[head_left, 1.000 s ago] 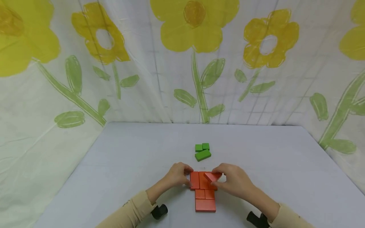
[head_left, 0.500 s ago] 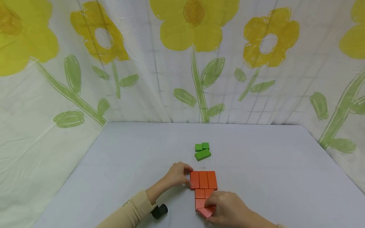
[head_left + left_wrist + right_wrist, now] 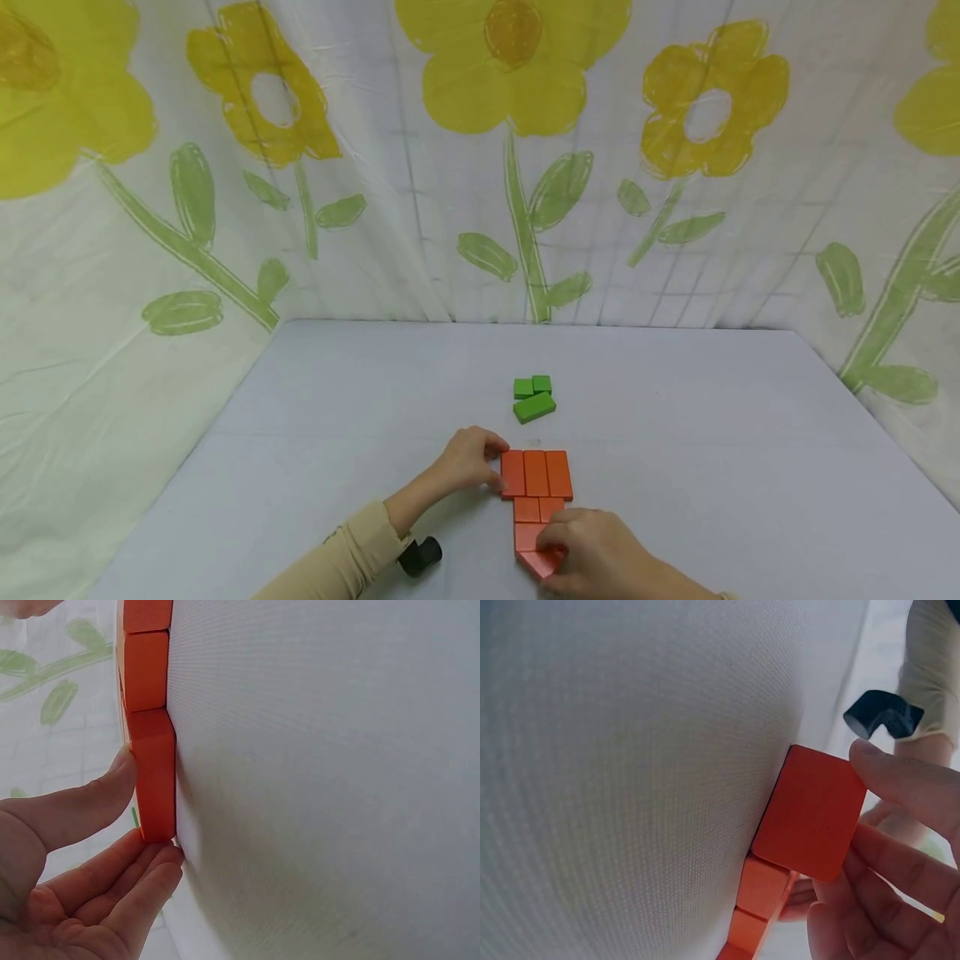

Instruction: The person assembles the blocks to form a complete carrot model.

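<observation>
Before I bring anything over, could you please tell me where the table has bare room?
The table is bare on both sides of the green blocks, out to its left and right edges. It is crowded where the left hand and right hand hold red blocks.

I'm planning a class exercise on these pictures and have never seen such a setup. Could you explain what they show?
There is no robot here: a person's bare left hand and right hand do the work. The wide view comes from a camera on the head, looking forward and down; the two close-ups come from cameras on each wrist. On the pale table lie three green blocks and, nearer, joined red blocks: a row of three, two small ones, then a wider one. The left hand pinches the row's leftmost block. The right hand pinches another red piece at the near end, partly hidden in the head view.
</observation>
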Demonstrator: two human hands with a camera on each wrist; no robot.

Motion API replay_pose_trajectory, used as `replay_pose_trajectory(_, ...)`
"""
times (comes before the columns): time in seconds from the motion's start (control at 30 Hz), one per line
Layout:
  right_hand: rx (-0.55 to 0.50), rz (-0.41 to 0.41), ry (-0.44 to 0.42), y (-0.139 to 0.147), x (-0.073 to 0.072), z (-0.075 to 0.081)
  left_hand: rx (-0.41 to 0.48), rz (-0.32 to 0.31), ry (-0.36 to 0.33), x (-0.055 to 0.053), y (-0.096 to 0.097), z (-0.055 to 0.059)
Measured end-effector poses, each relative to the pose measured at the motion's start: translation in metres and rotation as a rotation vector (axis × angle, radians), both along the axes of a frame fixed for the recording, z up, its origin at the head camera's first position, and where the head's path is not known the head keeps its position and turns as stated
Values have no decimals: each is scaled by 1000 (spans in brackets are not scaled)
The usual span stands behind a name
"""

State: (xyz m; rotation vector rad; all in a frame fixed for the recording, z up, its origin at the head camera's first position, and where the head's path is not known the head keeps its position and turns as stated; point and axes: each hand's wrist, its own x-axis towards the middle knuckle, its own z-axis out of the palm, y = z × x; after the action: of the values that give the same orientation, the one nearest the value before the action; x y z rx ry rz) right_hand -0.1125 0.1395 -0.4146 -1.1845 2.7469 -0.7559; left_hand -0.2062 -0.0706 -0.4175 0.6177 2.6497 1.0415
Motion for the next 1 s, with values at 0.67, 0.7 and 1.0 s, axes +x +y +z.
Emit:
replay_pose_trajectory(0.67,22,-85,26,4,-21,28,17,-9,1,0,0,1)
replay_pose_trajectory(0.7,18,-103,54,6,-29,33,17,-9,1,-1,0,1)
replay_pose_trajectory(1.0,30,-208,96,20,-129,24,19,-6,-14,0,-1,-1)
